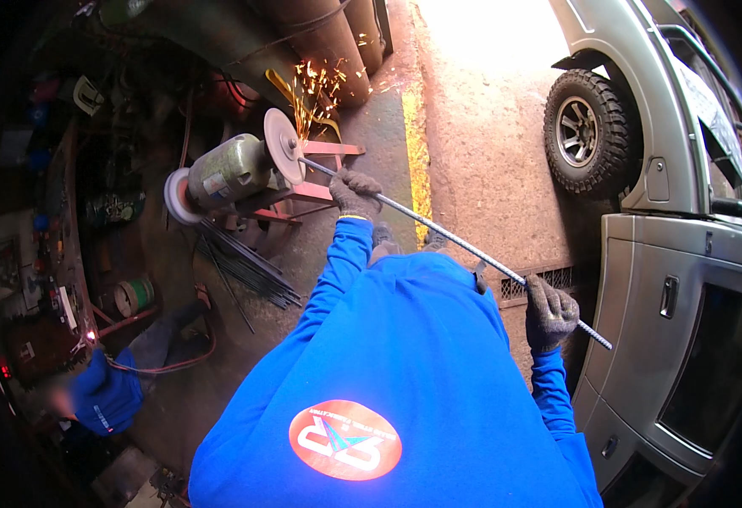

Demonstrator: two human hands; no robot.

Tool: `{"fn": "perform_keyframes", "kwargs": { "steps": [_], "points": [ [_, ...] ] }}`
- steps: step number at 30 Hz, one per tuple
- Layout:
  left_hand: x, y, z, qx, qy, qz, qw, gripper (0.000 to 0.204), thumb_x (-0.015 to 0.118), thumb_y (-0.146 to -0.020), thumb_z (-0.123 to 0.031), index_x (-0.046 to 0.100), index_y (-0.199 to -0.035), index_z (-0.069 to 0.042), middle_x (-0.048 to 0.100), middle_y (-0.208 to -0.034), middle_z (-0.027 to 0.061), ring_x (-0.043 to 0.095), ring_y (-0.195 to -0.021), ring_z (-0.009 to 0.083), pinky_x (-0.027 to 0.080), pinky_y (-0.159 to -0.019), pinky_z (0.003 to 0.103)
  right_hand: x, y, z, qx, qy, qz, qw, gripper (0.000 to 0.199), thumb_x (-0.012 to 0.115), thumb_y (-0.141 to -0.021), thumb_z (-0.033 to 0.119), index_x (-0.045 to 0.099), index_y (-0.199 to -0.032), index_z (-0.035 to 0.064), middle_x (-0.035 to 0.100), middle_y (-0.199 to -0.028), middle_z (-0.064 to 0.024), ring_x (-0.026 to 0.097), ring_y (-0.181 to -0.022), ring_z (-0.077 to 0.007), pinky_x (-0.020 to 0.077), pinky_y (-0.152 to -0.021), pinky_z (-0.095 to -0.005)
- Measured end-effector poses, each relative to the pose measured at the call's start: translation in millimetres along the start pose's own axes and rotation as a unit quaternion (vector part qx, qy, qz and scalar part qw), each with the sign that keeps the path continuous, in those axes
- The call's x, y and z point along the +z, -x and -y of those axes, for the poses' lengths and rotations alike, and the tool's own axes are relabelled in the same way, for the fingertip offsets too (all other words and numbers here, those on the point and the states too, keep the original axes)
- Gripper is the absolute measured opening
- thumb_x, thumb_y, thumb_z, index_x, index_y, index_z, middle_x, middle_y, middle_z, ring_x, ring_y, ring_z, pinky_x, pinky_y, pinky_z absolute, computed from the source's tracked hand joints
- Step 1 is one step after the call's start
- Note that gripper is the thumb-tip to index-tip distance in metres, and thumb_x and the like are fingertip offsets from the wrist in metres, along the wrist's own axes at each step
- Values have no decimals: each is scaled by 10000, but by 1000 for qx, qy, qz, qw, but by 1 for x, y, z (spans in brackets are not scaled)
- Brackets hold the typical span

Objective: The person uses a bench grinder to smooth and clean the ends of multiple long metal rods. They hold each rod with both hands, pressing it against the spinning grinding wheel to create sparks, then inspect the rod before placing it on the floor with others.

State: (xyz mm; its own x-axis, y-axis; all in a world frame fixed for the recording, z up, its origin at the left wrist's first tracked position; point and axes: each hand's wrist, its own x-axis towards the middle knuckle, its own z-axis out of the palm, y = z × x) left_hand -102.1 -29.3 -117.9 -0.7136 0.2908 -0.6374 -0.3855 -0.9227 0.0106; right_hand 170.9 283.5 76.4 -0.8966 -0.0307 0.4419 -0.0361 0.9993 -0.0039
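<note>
A long ribbed steel bar [438, 229] slants across the front of my body. My left hand [356, 194], in a grey knit glove, is closed round it near its upper left end. Farther along, close to its lower right end, my right hand [551, 313] grips it in a matching glove. The bar's far tip touches the rim area of a grinding wheel [281, 140] on a green bench grinder [225, 172]. Orange sparks [313, 91] spray up beyond the contact point. A second wheel [179, 196] sits at the grinder's other end.
The grinder stands on a red metal frame [311, 190]. Several dark rods [248, 267] lie on the floor beside it. A silver vehicle [642, 237] with a large tyre [585, 133] stands at right. Another person in blue [110, 391] works at lower left near a bright glow.
</note>
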Motion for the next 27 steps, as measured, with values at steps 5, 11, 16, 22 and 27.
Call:
{"fn": "perform_keyframes", "kwargs": {
  "steps": [5, 11, 16, 22, 27],
  "points": [
    [-17, 1, 6, 36, -5, 27, 999, 414, 494, -868, -333, 321, -512, -209, 299, -435, -51, 307, -376, 125, 315, -417, 295, 9, 3, 7, 58, -16, -49, 997, 181, 737, -741, 103, 716, -908, 167, 628, -730, -2, 601, -663, -187, 431, -629, -342],
    [-29, 16, 39, 96, -134, -63, 984, 380, 471, -909, -306, 379, -561, -182, 371, -471, -5, 373, -417, 171, 381, -462, 356, 39, 20, -16, 228, 38, 40, 972, 188, 719, -733, 63, 682, -873, 183, 596, -761, -50, 579, -775, -270, 421, -690, -404],
    [51, 84, 96, -87, -294, 53, 950, 401, 454, -1004, -351, 533, -715, -85, 564, -676, 98, 603, -707, 259, 526, -859, 448, 84, 129, -87, 306, -58, 153, 938, 217, 716, -681, 62, 708, -855, 191, 663, -812, -87, 626, -802, -323, 487, -747, -440],
    [94, 134, 147, -159, -569, 205, 780, 343, 526, -1002, -328, 658, -1081, -21, 689, -1043, 126, 642, -1029, 211, 496, -962, 340, 132, 214, -132, 425, -246, 288, 822, 175, 687, -763, -19, 714, -909, 74, 670, -739, -47, 617, -684, -131, 523, -652, -291],
    [113, 165, 172, 27, -683, 292, 669, 245, 603, -960, -232, 687, -1003, -6, 685, -829, 110, 664, -797, 169, 537, -741, 329, 141, 194, -135, 424, -268, 356, 788, 207, 738, -776, 35, 697, -978, 58, 715, -846, -86, 675, -782, -160, 541, -718, -304]
  ]
}}
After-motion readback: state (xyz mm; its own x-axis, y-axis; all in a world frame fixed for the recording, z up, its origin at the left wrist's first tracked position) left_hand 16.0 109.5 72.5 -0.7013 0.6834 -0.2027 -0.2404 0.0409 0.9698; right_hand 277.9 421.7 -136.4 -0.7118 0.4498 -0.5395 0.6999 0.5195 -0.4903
